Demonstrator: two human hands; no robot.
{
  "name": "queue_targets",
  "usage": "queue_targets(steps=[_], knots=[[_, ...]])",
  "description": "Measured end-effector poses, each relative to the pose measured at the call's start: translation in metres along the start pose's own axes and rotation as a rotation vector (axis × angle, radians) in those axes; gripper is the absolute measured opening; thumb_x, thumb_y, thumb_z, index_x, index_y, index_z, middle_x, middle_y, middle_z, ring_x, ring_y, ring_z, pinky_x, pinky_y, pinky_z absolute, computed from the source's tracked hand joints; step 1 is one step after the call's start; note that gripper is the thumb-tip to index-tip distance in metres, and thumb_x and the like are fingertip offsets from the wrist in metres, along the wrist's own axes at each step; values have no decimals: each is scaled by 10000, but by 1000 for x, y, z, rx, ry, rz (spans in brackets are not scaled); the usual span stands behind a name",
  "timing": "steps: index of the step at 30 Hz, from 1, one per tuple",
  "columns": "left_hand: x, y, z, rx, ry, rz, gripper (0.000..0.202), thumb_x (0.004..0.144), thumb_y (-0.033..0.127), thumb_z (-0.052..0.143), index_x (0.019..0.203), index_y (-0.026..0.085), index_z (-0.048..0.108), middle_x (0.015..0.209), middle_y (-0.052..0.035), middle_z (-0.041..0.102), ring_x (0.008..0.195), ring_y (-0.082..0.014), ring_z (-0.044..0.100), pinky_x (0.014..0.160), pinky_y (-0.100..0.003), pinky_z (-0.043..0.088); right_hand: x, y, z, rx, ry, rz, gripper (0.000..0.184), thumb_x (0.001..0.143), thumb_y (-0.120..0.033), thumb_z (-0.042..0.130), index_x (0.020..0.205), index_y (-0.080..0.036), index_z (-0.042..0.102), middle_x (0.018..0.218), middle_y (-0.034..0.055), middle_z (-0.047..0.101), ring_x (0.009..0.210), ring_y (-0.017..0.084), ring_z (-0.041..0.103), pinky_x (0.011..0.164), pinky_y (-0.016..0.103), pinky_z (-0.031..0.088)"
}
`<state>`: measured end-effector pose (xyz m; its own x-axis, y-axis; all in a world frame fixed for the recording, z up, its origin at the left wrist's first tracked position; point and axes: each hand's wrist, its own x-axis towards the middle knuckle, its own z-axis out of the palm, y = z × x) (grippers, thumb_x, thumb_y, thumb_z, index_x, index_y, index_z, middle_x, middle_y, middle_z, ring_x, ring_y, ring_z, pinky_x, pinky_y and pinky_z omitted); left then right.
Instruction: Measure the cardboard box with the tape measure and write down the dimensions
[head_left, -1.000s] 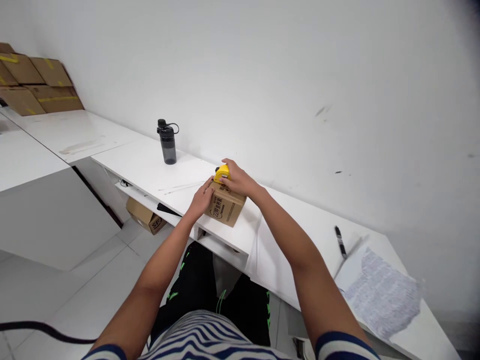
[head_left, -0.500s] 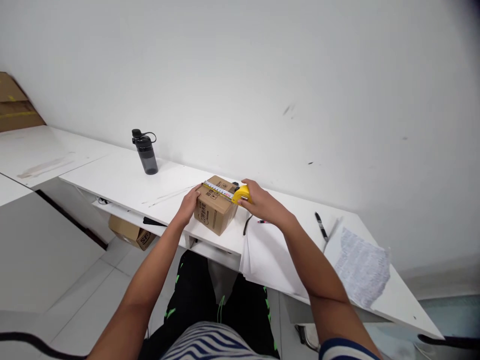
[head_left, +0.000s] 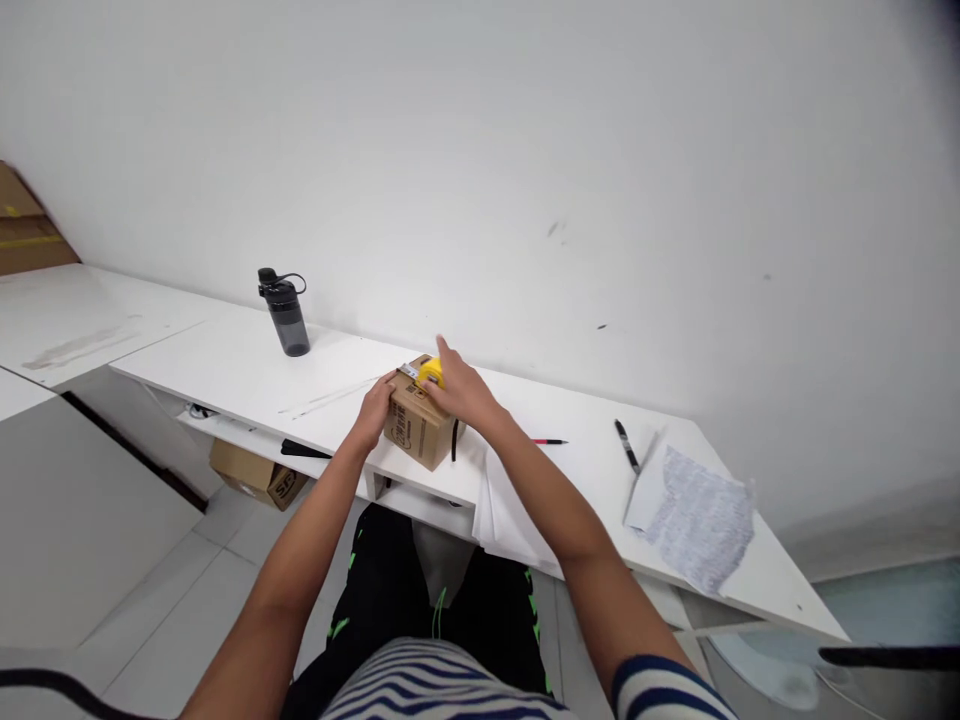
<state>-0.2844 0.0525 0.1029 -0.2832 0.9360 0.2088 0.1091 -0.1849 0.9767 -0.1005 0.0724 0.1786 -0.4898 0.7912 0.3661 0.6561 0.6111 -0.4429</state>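
A small cardboard box (head_left: 421, 425) with dark print stands on the white desk in front of me. At its upper left edge my left hand (head_left: 374, 410) is closed on the side of the box, fingertips by the end of the tape. My right hand (head_left: 463, 385) grips a yellow tape measure (head_left: 430, 373) over the top of the box. Only a short stretch of white blade (head_left: 408, 370) shows between the case and the left edge. Part of the box top is hidden behind my right hand.
A dark water bottle (head_left: 288, 318) stands to the left by the wall. White paper (head_left: 510, 510), a red and black pen (head_left: 550, 441), a black pen (head_left: 627, 446) and a scribbled sheet (head_left: 694, 520) lie to the right. Another carton (head_left: 251, 470) is below the desk.
My right hand has moved left across the box with the tape measure, and the exposed blade is much shorter. My left hand stays at the box's left edge.
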Motion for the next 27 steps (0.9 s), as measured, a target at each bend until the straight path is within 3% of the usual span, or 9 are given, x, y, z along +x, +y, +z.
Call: queue_targets(steps=[6, 9, 12, 14, 16, 18, 23, 25, 27], knots=[[-4, 1, 3, 76, 64, -1, 595, 914, 331, 424, 1489, 190, 370, 1525, -78, 432, 1430, -242, 343, 1175, -394, 262, 30, -18, 16, 159, 101, -143, 729, 914, -374, 504, 1538, -196, 170, 1440, 133, 450, 1299, 271, 461, 1055, 414, 413], [-23, 7, 6, 221, 271, 82, 712, 910, 447, 483, 1534, 207, 238, 1590, -102, 302, 1495, -276, 171, 1206, -461, 153, -2, -25, 10, 237, 291, -163, 709, 937, -474, 468, 1527, -262, 135, 1457, 105, 416, 1328, 260, 430, 1085, 423, 403], [-61, 21, 20, 257, 359, 432, 817, 853, 674, 475, 1494, 194, 309, 1576, -133, 290, 1486, -316, 169, 1215, -464, 125, -56, -18, 16, 264, 437, -91, 807, 915, -570, 450, 1531, -285, 15, 1409, 134, 436, 1295, 298, 456, 1051, 477, 433], [-92, 30, 39, 105, 176, 563, 862, 814, 796, 376, 1438, 203, 402, 1450, -147, 453, 1406, -332, 346, 1180, -457, 251, -96, -4, 30, 261, 458, -47, 866, 885, -609, 457, 1532, -261, -3, 1316, 165, 487, 1211, 329, 514, 991, 507, 469], [-119, 34, 63, -33, -172, 474, 884, 767, 861, 324, 1327, 209, 530, 1330, -146, 564, 1281, -344, 500, 1081, -447, 406, -131, 12, 44, 214, 432, 15, 877, 859, -636, 462, 1530, -256, 44, 1253, 173, 510, 1152, 348, 541, 964, 540, 473], [-134, 31, 88, -133, -304, 323, 906, 723, 897, 329, 1228, 191, 590, 1207, -152, 639, 1152, -342, 595, 955, -433, 507, -157, 30, 49, 134, 410, 74, 845, 845, -661, 448, 1521, -271, 125, 1248, 173, 506, 1146, 360, 539, 969, 566, 455], [-97, 0, 144, 12, -579, 167, 615, 732, 707, 613, 1050, 181, 626, 967, -84, 702, 860, -242, 670, 763, -351, 558, -168, 100, 1, 24, 712, 411, 622, 980, -467, 159, 1543, -210, 106, 1406, 199, 405, 1118, 286, 556, 972, 496, 449], [-70, -11, 163, 136, -713, 180, 503, 742, 643, 644, 941, 181, 639, 855, -47, 695, 775, -210, 653, 711, -319, 541, -154, 137, -22, -36, 526, 495, 555, 1003, -376, 164, 1524, -193, 213, 1328, 169, 508, 1068, 249, 583, 942, 425, 462], [-46, -22, 179, 141, -775, 145, 481, 762, 620, 632, 929, 169, 640, 844, -46, 692, 764, -201, 646, 695, -304, 525, -138, 170, -34, -158, 132, 482, 526, 997, -332, 285, 1504, -192, 301, 1257, 143, 582, 1051, 242, 601, 913, 377, 464]])
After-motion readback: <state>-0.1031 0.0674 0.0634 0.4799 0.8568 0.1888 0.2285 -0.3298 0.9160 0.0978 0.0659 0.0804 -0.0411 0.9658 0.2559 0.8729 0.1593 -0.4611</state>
